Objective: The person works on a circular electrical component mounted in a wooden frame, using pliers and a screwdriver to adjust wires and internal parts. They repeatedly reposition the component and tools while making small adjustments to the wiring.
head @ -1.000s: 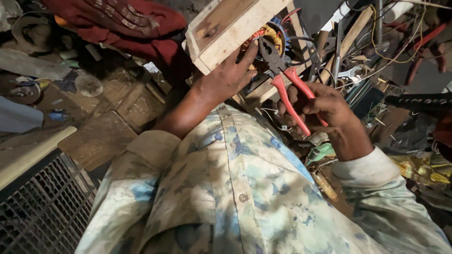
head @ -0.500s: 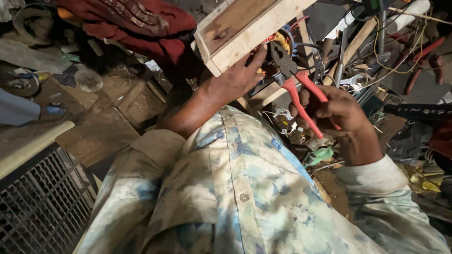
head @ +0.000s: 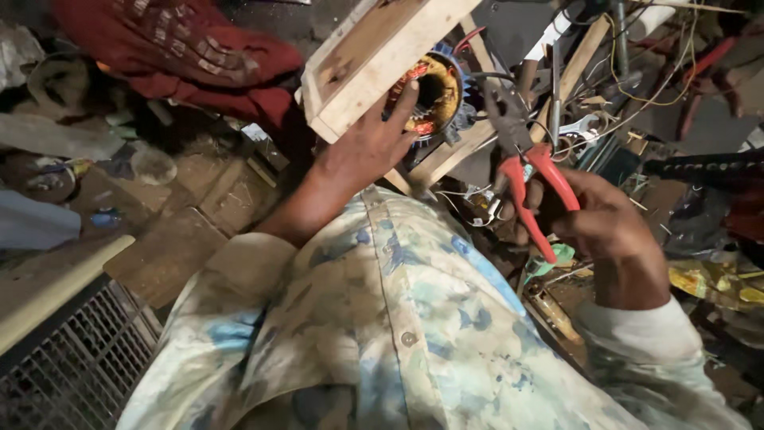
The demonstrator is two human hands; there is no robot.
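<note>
Red-handled pliers [head: 529,171] sit gripped in our right hand [head: 605,223], long axis tilted, nose up-left toward the copper-wound motor stator [head: 430,91], which our left hand [head: 370,147] steadies under a wooden box [head: 374,56].

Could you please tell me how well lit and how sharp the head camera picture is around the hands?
Head view: warm light falls on the left hand, wooden box and red-handled pliers in the right hand, all fairly sharp; the corners sink into shadow, and the shirt looms stretched.
</note>
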